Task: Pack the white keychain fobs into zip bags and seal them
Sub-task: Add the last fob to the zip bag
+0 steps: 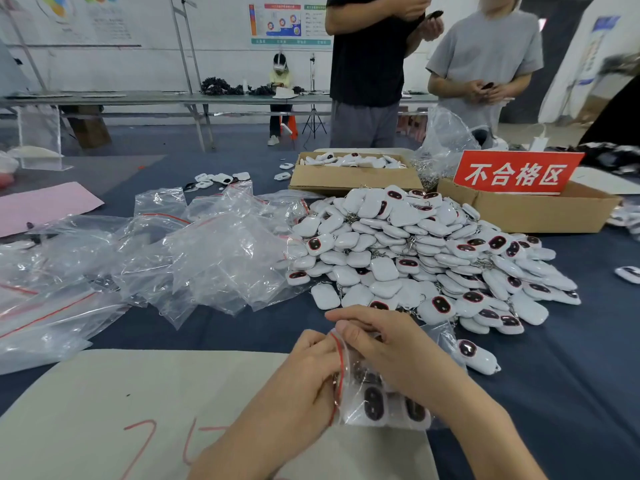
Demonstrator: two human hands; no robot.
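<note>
A clear zip bag (377, 403) with a red seal line lies in front of me, holding several white keychain fobs with dark faces. My left hand (311, 368) pinches the bag's red-lined edge from the left. My right hand (377, 344) grips the same edge from above, fingers curled over the bag's top. A large heap of white fobs (426, 251) fills the dark blue table beyond my hands. One loose fob (478, 356) lies just right of my right hand. A crumpled pile of empty zip bags (194, 258) spreads to the left.
A beige sheet (138, 393) with red marks lies under my arms. Two cardboard boxes stand behind the heap: one (353, 178) with fobs, one (540, 209) bearing a red sign. A pink sheet (45, 206) lies far left. Two people stand across the table.
</note>
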